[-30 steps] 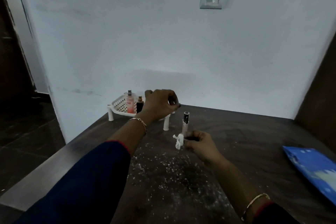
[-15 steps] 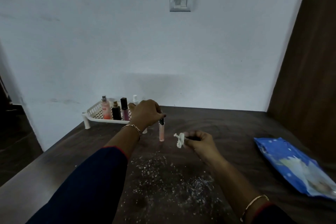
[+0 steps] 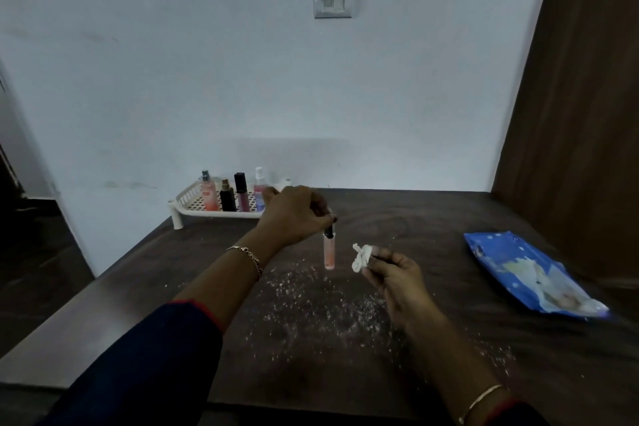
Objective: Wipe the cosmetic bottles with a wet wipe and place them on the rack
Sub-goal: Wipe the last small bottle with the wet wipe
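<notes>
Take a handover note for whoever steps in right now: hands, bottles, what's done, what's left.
Left hand holds a peach tube upright by its black top.
Right hand pinches a crumpled wet wipe beside the tube, not touching it.
Done: four bottles stand on the white rack.
Blue wipes pack lies at the right of the table.
Left: wipe the tube if needed, then rack it.

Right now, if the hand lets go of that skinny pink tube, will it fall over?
Probably. The pink tube is tall and thin with a small base, so it would likely tip easily. Being round, it might then roll on the table. It looks light: the left hand holds it just by pinching its cap.
</notes>
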Available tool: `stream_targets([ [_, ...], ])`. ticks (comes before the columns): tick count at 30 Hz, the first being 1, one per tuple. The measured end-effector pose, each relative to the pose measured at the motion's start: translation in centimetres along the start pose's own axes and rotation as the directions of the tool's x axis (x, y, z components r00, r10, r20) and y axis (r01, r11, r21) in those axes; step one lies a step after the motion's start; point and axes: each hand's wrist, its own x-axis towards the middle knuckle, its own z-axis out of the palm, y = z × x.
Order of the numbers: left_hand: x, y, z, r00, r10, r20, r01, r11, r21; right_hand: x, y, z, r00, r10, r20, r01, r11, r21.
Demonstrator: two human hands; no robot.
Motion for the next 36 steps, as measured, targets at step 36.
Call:
stream_targets([
  [36, -7.6, 1.7, -0.9, 0.986, 0.048, 0.163, -0.012, 0.976, -0.217, -5.0, -0.2, 1.9, 0.945, -0.302, 0.125, 0.325, 0.911, -0.252],
])
